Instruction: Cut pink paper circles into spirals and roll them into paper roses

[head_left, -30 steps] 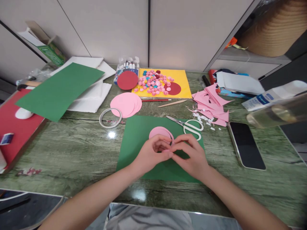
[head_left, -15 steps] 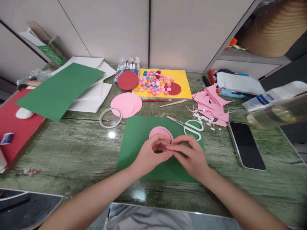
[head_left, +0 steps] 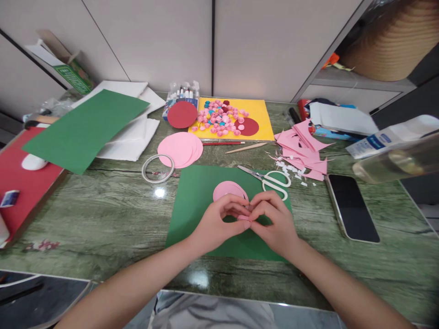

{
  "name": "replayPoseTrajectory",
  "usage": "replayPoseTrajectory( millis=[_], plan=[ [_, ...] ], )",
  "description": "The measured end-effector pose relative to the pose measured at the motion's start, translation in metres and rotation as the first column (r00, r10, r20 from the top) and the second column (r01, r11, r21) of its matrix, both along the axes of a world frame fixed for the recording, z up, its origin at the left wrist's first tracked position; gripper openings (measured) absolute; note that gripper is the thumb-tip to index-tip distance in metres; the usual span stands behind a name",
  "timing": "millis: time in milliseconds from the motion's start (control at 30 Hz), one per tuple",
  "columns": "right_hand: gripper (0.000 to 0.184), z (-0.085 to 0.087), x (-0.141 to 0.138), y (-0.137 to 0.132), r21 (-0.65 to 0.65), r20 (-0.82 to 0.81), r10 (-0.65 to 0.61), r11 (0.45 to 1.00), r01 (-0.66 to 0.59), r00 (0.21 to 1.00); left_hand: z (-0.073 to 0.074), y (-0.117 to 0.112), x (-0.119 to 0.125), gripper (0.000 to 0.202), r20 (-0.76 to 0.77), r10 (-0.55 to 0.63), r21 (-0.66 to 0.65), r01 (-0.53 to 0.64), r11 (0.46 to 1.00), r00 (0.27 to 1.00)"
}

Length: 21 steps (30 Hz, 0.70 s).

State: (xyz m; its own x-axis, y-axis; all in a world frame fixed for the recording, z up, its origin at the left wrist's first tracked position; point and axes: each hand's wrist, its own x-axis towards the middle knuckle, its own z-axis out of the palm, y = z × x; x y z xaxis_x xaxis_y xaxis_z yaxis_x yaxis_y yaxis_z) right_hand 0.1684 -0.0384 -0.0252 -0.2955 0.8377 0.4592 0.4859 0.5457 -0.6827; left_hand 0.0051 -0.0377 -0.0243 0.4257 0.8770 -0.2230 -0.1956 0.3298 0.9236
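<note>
Both hands (head_left: 247, 221) pinch pink paper (head_left: 244, 217)

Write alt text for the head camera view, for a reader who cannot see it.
Two bare hands, left hand and right hand, meet fingertip to fingertip on a small pink paper piece above a green sheet bearing a pink paper disc. White scissors, a tape ring and a phone lie around on the green marbled table.

Bright, even overhead light. Two small glare spots on the glossy worktop (head_left: 103, 214), soft short shadows under the hands. Centre sharp; wide-angle bending at edges; clear bottle (head_left: 398, 162) at right blurred.
</note>
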Motion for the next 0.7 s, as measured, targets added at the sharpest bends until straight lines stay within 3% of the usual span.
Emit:
replayPoseTrajectory(
  millis=[500, 700],
  plan=[
    [0.012, 0.0045, 0.0010, 0.0017, 0.057, 0.061, 0.014, 0.998, -0.018, 0.998, 0.0025, 0.0053, -0.0038, 0.028, 0.042, 0.084, -0.094, -0.080, 0.992, 0.996],
    [0.025, -0.0032, 0.0006, 0.0014, 0.046, 0.075, 0.073, 0.996, -0.077, 0.994, 0.0057, 0.0052, -0.0025, 0.029, -0.026, 0.079, -0.033, -0.080, 0.996, 0.997]
  ],
)
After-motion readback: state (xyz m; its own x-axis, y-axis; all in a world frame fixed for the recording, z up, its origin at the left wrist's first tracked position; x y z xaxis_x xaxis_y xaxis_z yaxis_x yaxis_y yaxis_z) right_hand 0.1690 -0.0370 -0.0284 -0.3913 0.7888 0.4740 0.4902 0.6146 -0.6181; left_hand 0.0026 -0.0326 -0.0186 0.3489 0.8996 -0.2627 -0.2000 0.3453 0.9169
